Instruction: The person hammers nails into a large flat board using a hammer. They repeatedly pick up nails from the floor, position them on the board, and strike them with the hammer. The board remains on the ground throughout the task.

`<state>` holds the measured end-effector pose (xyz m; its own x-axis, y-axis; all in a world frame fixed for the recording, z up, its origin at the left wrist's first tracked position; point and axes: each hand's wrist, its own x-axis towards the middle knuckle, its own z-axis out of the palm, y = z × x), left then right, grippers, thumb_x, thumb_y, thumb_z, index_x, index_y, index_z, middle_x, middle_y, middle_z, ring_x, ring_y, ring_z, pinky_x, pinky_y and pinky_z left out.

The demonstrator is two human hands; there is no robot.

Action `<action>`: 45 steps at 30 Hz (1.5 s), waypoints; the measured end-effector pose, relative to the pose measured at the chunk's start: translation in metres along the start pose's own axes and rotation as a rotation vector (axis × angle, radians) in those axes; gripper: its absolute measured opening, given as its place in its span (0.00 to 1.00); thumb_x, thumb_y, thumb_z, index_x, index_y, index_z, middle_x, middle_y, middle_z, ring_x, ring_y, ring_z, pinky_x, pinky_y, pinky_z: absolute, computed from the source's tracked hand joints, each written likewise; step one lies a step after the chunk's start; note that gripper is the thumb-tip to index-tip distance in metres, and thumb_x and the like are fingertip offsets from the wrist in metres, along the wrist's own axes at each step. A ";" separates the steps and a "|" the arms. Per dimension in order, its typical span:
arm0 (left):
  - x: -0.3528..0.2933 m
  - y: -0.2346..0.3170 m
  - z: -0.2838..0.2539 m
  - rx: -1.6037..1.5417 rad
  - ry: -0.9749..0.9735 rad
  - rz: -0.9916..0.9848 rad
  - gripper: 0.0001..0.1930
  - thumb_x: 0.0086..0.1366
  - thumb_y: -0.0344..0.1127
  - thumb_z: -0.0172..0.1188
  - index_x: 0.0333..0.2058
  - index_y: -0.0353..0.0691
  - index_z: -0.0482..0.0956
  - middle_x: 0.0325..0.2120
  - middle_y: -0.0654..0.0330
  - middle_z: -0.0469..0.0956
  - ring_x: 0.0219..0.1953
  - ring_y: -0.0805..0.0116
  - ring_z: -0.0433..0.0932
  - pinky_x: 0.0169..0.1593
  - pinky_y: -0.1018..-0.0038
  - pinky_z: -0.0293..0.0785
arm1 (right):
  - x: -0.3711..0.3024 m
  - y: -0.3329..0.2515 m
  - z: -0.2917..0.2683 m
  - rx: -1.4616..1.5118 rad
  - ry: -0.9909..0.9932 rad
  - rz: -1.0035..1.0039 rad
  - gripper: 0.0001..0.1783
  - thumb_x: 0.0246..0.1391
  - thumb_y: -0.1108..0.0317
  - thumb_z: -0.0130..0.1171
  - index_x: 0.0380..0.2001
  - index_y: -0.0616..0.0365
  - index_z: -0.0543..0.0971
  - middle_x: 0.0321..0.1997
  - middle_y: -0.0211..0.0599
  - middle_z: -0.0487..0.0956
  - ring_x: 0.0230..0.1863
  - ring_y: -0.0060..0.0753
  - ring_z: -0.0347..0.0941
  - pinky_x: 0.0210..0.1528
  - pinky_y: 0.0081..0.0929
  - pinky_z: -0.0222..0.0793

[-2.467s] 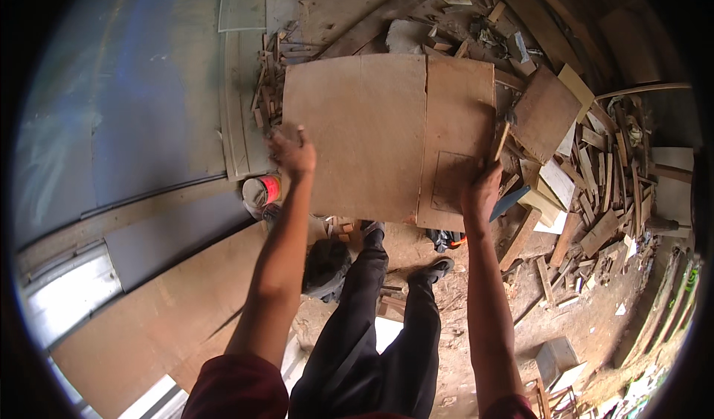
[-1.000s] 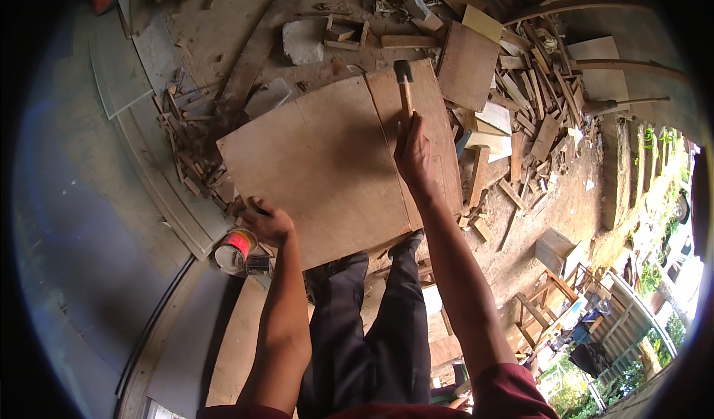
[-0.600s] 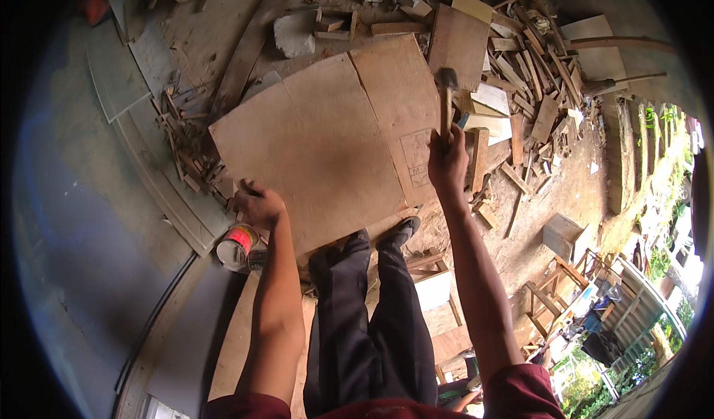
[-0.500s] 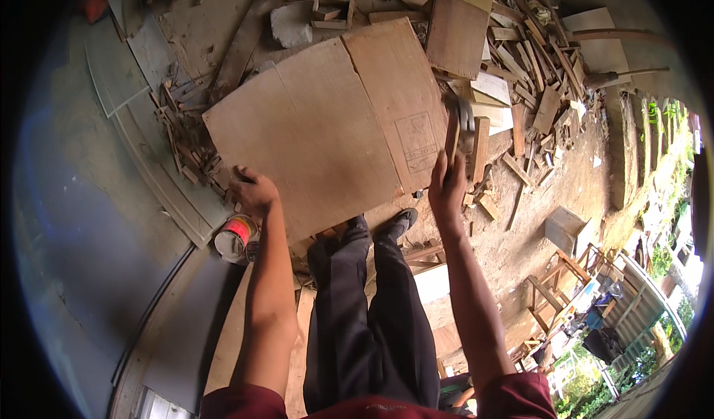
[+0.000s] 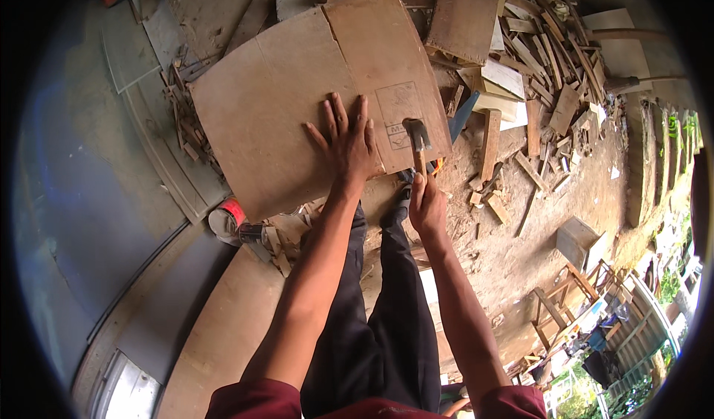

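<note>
A broad brown plywood panel (image 5: 271,121), with a seam and a dark stamp toward its right side, lies tilted in front of me. My left hand (image 5: 348,147) rests on it near the seam, fingers spread and palm down. In my right hand (image 5: 428,209) is the wooden handle of a hammer (image 5: 419,138). The hammer's dark metal head is over the stamped area near the panel's right end; whether it touches the wood I cannot tell. What supports the panel is mostly hidden beneath it.
Wood offcuts (image 5: 554,54) are heaped at the far right, beside a square brown board (image 5: 462,18). A blue blade-like piece (image 5: 462,115) juts past the panel's right edge. A red-banded can (image 5: 227,218) stands at the near left by large grey sheets (image 5: 82,181).
My left hand has moved from the panel's left edge to flat near its seam. The hammer has swung from beyond the right edge to over the panel. The panel appears shifted up and left.
</note>
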<state>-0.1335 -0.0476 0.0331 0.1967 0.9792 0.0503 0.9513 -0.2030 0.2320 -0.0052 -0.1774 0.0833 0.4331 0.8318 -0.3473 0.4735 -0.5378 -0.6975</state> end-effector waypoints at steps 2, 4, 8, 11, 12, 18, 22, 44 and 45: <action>-0.001 0.001 0.003 0.031 0.021 0.011 0.26 0.74 0.47 0.44 0.70 0.61 0.61 0.72 0.48 0.52 0.75 0.50 0.48 0.69 0.32 0.33 | 0.011 0.009 -0.001 0.001 0.022 -0.050 0.19 0.70 0.57 0.48 0.34 0.64 0.72 0.22 0.63 0.75 0.29 0.73 0.71 0.27 0.56 0.65; -0.003 0.001 0.005 0.041 0.033 0.009 0.26 0.74 0.45 0.44 0.70 0.61 0.60 0.72 0.49 0.52 0.74 0.49 0.49 0.69 0.33 0.33 | 0.033 -0.005 -0.009 -0.022 -0.019 -0.028 0.21 0.69 0.56 0.48 0.31 0.65 0.72 0.22 0.66 0.74 0.30 0.73 0.72 0.29 0.57 0.65; -0.005 0.011 0.012 0.023 0.047 -0.039 0.27 0.73 0.45 0.44 0.70 0.60 0.60 0.72 0.49 0.52 0.74 0.49 0.49 0.70 0.34 0.33 | 0.062 -0.012 -0.008 -0.039 0.019 -0.119 0.22 0.69 0.56 0.49 0.29 0.66 0.71 0.21 0.66 0.73 0.30 0.72 0.73 0.29 0.55 0.66; -0.007 0.011 0.011 0.007 0.045 -0.022 0.28 0.72 0.45 0.46 0.70 0.59 0.60 0.73 0.49 0.51 0.74 0.49 0.49 0.70 0.34 0.31 | 0.072 -0.012 -0.024 -0.023 -0.062 -0.210 0.22 0.69 0.56 0.50 0.30 0.66 0.71 0.20 0.65 0.72 0.29 0.71 0.73 0.28 0.52 0.66; -0.007 0.007 0.011 0.010 0.054 -0.024 0.28 0.72 0.45 0.46 0.70 0.59 0.60 0.73 0.49 0.51 0.74 0.49 0.49 0.70 0.35 0.31 | 0.070 -0.011 -0.033 0.102 -0.096 -0.242 0.21 0.69 0.56 0.50 0.31 0.65 0.71 0.19 0.62 0.73 0.28 0.68 0.74 0.27 0.51 0.67; -0.007 0.011 0.010 0.040 0.065 -0.030 0.28 0.72 0.47 0.43 0.70 0.57 0.61 0.72 0.50 0.52 0.74 0.49 0.49 0.71 0.35 0.30 | 0.034 0.058 -0.073 0.066 -0.111 -0.265 0.19 0.70 0.58 0.46 0.33 0.65 0.72 0.17 0.55 0.70 0.19 0.62 0.71 0.22 0.43 0.63; -0.010 0.010 0.016 0.082 0.091 -0.017 0.28 0.72 0.49 0.41 0.70 0.58 0.61 0.72 0.50 0.52 0.74 0.49 0.49 0.71 0.36 0.32 | -0.001 0.079 -0.057 0.056 -0.175 -0.062 0.19 0.68 0.56 0.50 0.33 0.64 0.72 0.20 0.60 0.74 0.27 0.71 0.74 0.26 0.51 0.68; -0.275 0.060 0.089 -0.119 -0.473 -0.087 0.39 0.69 0.47 0.52 0.70 0.32 0.50 0.71 0.41 0.52 0.74 0.45 0.49 0.72 0.43 0.41 | -0.098 0.212 -0.040 0.802 -0.149 0.789 0.25 0.67 0.39 0.49 0.26 0.47 0.67 0.15 0.19 0.61 0.11 0.15 0.54 0.12 0.20 0.48; -0.298 0.055 0.109 -0.042 -0.537 -0.141 0.39 0.68 0.47 0.53 0.70 0.32 0.50 0.70 0.41 0.53 0.74 0.46 0.48 0.73 0.43 0.40 | -0.097 0.226 -0.038 0.760 -0.169 0.859 0.25 0.65 0.38 0.52 0.26 0.46 0.66 0.15 0.19 0.60 0.10 0.15 0.54 0.12 0.20 0.48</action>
<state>-0.1143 -0.3501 -0.0751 0.1720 0.8584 -0.4833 0.9690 -0.0590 0.2400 0.0890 -0.3848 -0.0171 0.2531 0.2716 -0.9285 -0.5347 -0.7606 -0.3682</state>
